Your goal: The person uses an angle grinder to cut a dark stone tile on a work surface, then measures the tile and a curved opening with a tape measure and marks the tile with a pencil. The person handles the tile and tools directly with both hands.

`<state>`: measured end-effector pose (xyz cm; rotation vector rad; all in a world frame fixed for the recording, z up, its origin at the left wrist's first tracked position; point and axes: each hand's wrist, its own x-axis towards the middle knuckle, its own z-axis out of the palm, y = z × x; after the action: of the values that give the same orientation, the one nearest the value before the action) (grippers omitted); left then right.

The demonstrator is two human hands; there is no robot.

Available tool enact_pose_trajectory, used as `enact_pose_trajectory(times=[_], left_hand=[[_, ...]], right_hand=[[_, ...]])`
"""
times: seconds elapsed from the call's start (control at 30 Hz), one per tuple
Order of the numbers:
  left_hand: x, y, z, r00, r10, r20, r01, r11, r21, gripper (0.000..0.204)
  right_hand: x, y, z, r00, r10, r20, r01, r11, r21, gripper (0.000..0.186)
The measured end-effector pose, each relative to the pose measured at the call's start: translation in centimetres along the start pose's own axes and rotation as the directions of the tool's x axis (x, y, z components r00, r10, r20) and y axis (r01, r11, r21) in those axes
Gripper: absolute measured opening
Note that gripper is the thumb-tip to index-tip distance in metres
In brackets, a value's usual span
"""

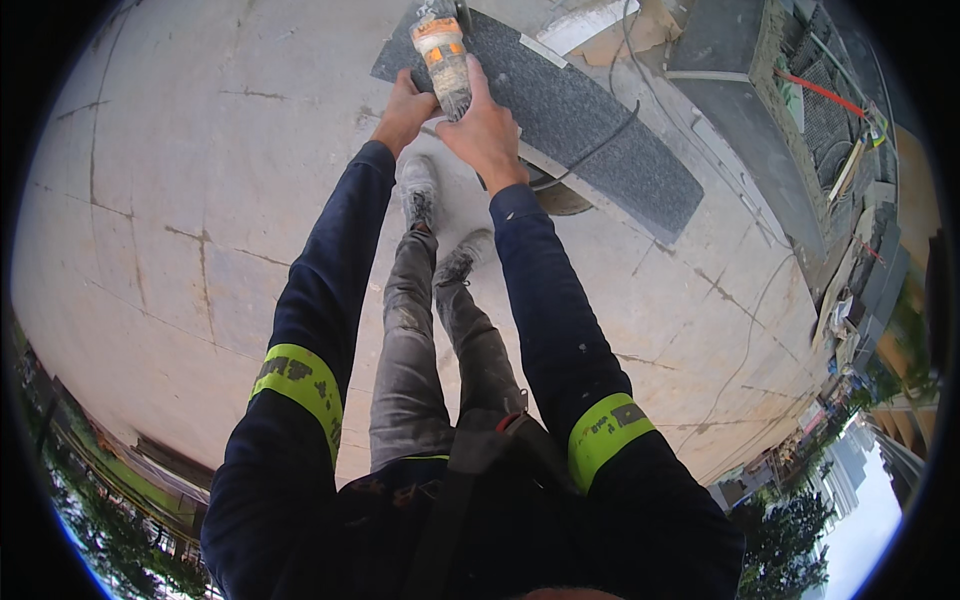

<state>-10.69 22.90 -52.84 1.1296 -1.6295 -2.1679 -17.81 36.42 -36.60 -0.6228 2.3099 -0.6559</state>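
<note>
An orange-and-grey angle grinder [440, 55], dusted with pale powder, lies over the left end of a dark speckled stone slab [590, 125]. My right hand [483, 130] is wrapped round the rear of its body, thumb along the side. At the slab's near left edge, beside the grinder, my left hand [403, 115] is closed with its fingers bent inward. Whether those fingers grip the slab edge or the grinder is hidden. The grinder's head sits at the top rim of the view, and its disc shows only in part.
A dark cable [590, 155] loops across the slab. Part of a round object [565, 197] shows beneath the slab's near edge. At right, grey panels [715, 45] stand near a red-handled tool [820, 92] and mixed scrap. My dusty shoes [420, 190] stand close below the slab on cracked concrete.
</note>
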Motion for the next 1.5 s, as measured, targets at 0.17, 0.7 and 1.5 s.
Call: enact_pose_trajectory(times=[0.17,0.7,1.5], left_hand=[[0.1,0.5,-0.4,1.0,-0.024,0.008,0.024,0.996,-0.089,0.081],[-1.4,2.7,0.8,0.997,-0.079,0.004,0.079,0.991,-0.106,0.084],[-1.4,1.8,1.3,0.998,-0.05,-0.042,0.048,0.999,-0.025,0.083]], right_hand=[[-2.1,0.7,0.4,0.997,-0.055,-0.06,0.056,0.998,0.022,0.108],[-2.9,1.5,0.2,0.997,-0.061,-0.037,0.063,0.996,0.063,0.108],[-4.7,2.7,0.3,0.997,-0.052,-0.063,0.055,0.998,0.036,0.107]])
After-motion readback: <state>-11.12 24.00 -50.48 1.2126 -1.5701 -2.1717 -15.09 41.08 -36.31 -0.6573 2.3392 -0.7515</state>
